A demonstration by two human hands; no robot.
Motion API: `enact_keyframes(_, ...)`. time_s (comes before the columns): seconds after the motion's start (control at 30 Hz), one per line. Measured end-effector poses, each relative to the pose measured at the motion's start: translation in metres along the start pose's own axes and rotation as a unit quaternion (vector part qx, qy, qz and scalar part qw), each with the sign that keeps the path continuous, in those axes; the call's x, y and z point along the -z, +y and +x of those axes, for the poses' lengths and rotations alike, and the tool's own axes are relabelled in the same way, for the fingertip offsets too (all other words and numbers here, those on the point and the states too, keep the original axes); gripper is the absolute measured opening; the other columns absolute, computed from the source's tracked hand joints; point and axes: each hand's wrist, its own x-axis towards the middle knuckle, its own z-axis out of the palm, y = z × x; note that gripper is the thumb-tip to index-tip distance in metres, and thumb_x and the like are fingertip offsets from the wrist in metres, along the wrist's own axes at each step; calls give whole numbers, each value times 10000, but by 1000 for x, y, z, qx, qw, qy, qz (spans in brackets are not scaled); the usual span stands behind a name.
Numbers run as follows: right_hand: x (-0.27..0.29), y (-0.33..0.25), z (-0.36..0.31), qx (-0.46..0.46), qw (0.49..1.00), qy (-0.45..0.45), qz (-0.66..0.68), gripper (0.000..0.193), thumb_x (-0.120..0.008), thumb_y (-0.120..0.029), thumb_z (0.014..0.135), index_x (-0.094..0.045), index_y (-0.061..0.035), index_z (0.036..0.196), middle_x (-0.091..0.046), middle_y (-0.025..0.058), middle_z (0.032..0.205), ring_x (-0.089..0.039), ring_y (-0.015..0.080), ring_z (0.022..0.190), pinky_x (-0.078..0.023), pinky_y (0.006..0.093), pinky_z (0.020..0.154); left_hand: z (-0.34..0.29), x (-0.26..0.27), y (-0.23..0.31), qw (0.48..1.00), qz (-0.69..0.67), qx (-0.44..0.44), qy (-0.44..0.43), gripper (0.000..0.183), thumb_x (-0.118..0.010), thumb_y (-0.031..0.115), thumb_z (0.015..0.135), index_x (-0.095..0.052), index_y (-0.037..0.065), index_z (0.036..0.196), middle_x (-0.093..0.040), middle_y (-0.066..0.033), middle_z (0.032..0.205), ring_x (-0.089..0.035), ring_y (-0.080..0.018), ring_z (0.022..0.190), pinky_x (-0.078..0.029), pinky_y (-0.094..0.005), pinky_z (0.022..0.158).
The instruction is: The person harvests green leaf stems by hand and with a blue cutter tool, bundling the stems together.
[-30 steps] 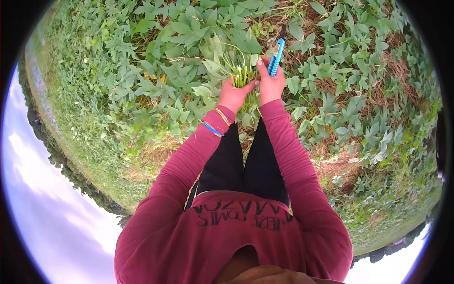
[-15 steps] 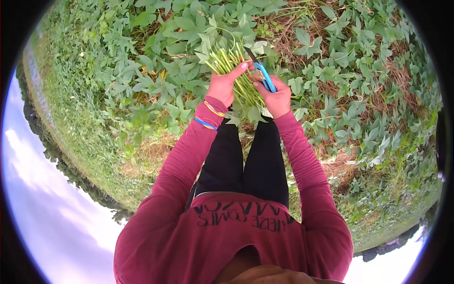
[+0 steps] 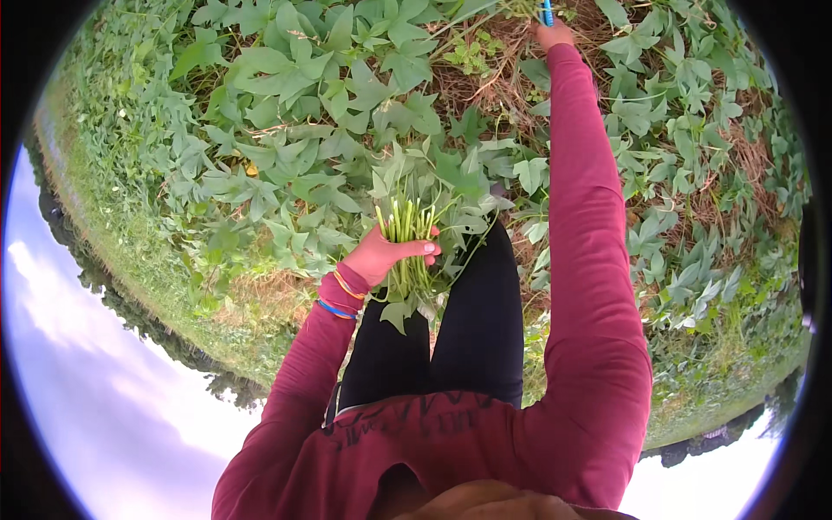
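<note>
A bundle of cut green leafy stems (image 3: 409, 224) is gripped in my left hand (image 3: 381, 256), close to my body above my thighs. Its pale cut ends point away from me, and its leaves spread around and below the hand. My right hand (image 3: 555, 36) is stretched far out among the vines at the top edge. Closed in it is the blue handle of a small knife-like cutting tool (image 3: 546, 12); the blade is out of view. Green stems and grass lie right beside that hand.
Low leafy vines (image 3: 347, 95) cover the ground all around. Dry brown straw (image 3: 485, 87) shows between them, near my right hand. My dark-trousered legs (image 3: 477, 321) are under the bundle. A tree line and sky lie along the left rim.
My right hand has left the bundle and reached forward into the vines with the blue-handled tool. My left hand has drawn the bundle back toward my body.
</note>
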Motion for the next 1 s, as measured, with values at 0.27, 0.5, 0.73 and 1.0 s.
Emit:
enact_keyframes(0.27,104,-71,-245,-112,888,48,443,245,-664,-23,894,-665,111,1100,-678,160,1122,-670,231,1012,-553,353,946,13,37,26,973,-113,-83,184,282,-732,98,866,-620,22,1114,-669,-71,903,-662,-182,771,-553,-344,716)
enact_keyframes(0.5,166,-67,-375,-37,988,58,138,240,-682,-25,864,-696,22,1099,-691,119,1118,-670,218,995,-507,324,904,136,-102,65,987,141,-61,56,290,-785,236,844,-678,24,1011,-690,-39,890,-635,-137,754,-536,-302,704)
enact_keyframes(0.73,199,-93,-395,10,971,111,211,171,-658,-12,872,-704,10,1036,-691,138,1078,-687,224,967,-539,353,811,194,-191,32,952,301,-38,-40,345,-806,109,785,-669,-15,1077,-703,-88,935,-666,-161,744,-551,-299,651)
enact_keyframes(1.0,238,18,-346,-216,945,130,-210,608,-611,-608,864,-703,-7,881,-702,213,875,-691,400,824,-540,474,739,142,-199,47,978,168,109,-50,400,-724,153,879,-595,-8,1222,-643,-60,1000,-639,-130,821,-582,-348,799)
